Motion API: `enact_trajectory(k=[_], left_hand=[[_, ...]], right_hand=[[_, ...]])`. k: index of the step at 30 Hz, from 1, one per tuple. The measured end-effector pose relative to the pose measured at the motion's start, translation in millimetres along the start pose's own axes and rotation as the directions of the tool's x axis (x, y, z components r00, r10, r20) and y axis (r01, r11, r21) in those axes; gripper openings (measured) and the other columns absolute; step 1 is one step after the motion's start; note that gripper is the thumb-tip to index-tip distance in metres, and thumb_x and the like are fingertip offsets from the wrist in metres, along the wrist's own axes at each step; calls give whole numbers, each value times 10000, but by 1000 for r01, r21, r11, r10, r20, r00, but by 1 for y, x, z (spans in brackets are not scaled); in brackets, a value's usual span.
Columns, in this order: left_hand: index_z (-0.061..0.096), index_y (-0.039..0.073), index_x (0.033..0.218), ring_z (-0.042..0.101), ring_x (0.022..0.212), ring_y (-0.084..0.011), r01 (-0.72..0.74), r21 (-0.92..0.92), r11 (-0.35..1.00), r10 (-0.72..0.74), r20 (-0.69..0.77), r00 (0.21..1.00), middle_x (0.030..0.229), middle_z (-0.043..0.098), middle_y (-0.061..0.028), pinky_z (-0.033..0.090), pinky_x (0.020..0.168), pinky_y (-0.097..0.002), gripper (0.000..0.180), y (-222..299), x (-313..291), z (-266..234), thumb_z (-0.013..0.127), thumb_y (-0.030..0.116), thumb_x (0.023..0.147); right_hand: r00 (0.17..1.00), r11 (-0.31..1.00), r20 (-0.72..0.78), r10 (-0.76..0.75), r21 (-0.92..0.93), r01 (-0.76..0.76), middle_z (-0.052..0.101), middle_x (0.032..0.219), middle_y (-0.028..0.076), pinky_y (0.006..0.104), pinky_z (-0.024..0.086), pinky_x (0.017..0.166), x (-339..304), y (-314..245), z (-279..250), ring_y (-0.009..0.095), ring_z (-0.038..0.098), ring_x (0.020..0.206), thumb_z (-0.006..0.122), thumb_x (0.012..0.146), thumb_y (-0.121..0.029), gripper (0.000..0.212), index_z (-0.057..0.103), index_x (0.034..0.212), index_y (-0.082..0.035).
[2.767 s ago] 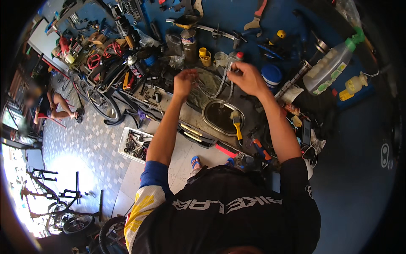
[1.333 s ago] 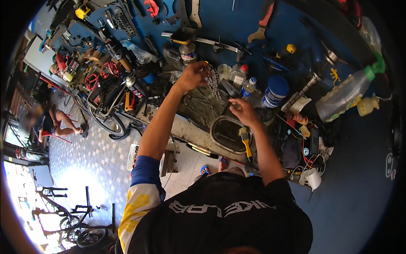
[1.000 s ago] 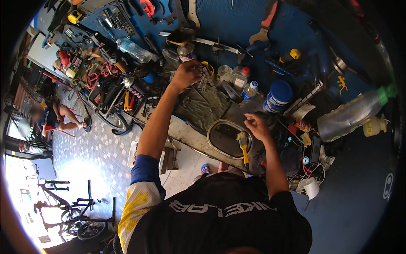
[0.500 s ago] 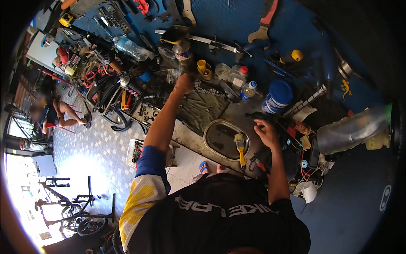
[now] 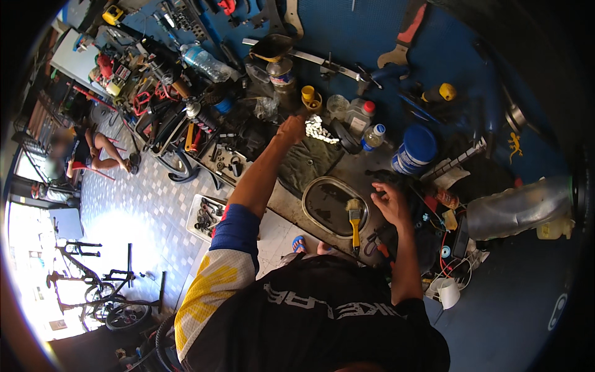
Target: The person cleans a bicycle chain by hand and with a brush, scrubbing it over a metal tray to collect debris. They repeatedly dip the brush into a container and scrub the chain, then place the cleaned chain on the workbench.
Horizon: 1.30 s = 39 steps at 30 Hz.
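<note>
My left hand [image 5: 290,130] reaches across the workbench, fingers closed, at the near end of a shiny bicycle chain [image 5: 320,131]. What those fingers grip is hidden. The chain lies by a dark green cloth [image 5: 308,162]. Over the bench's right part hovers my right hand [image 5: 390,202], its fingers loosely curled and apart, with nothing in them. To its left sits an oval metal-rimmed tray [image 5: 308,208] with dark liquid. A yellow-handled paintbrush [image 5: 355,227] rests across the tray's right rim.
Behind the chain stand a bottle with a funnel [image 5: 282,73], yellow cups [image 5: 310,96], a red-capped bottle [image 5: 360,116] and a blue-lidded tub [image 5: 414,150]. Tools hang on the blue wall. A white basket of parts [image 5: 206,217] is beside the bench. A person [image 5: 93,149] sits far left.
The whole view has shifted slightly right. My left hand stays beside the chain, whose links now shine much brighter. My right hand remains over the same part of the bench.
</note>
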<state>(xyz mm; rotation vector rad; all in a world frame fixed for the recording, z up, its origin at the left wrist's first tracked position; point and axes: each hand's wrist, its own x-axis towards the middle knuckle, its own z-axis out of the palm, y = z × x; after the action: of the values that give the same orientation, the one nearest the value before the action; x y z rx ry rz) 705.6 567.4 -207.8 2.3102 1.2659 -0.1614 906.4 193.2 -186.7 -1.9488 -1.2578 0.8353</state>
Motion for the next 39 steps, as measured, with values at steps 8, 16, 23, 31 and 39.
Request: enact_trajectory(k=[8, 16, 23, 31, 39], left_hand=[[331, 307, 1621, 331, 1518, -410, -155, 250, 956, 159, 2, 987, 1663, 315, -169, 356, 1211, -556, 857, 21, -33, 7, 631, -3, 881], [207, 261, 1668, 58, 1613, -360, -86, 263, 961, 65, 91, 994, 1732, 149, -150, 165, 1280, -596, 1035, 24, -45, 15, 726, -17, 817], [453, 135, 1532, 238, 1548, -402, 54, 62, 997, -30, -344, 939, 1628, 320, -230, 237, 1241, -549, 753, -5, -69, -11, 775, 260, 863], [721, 68, 1189, 444, 1402, -384, 218, 26, 976, -175, -508, 843, 1446, 565, -178, 396, 1124, -524, 372, -143, -74, -44, 674, 303, 905], [730, 54, 1134, 532, 1307, -422, -62, -242, 968, -80, -536, 840, 1335, 627, -174, 445, 1089, -520, 403, -173, -129, -76, 744, 367, 882]], right_hand=[[998, 999, 51, -23, 30, 21, 687, 1197, 113, 330, 549, 759, 5, 0, 5, 168, 646, 829, 708, 986, -250, 410, 656, 1364, -98], [990, 996, 111, -88, -5, 90, 686, 1195, 121, 332, 546, 754, 14, -5, 9, 178, 649, 828, 698, 991, -257, 411, 655, 1360, -81], [989, 996, 116, -87, 2, 88, 687, 1193, 136, 346, 552, 746, 9, -1, 17, 191, 656, 834, 701, 989, -242, 408, 657, 1362, -82], [993, 998, 104, -50, -40, 55, 707, 1172, 145, 355, 556, 751, -6, -35, 37, 195, 668, 837, 701, 985, -237, 398, 672, 1349, -77], [995, 990, 38, -89, -103, 93, 734, 1101, 117, 351, 563, 711, -8, -104, 117, 207, 709, 792, 742, 946, -254, 380, 700, 1277, -71]])
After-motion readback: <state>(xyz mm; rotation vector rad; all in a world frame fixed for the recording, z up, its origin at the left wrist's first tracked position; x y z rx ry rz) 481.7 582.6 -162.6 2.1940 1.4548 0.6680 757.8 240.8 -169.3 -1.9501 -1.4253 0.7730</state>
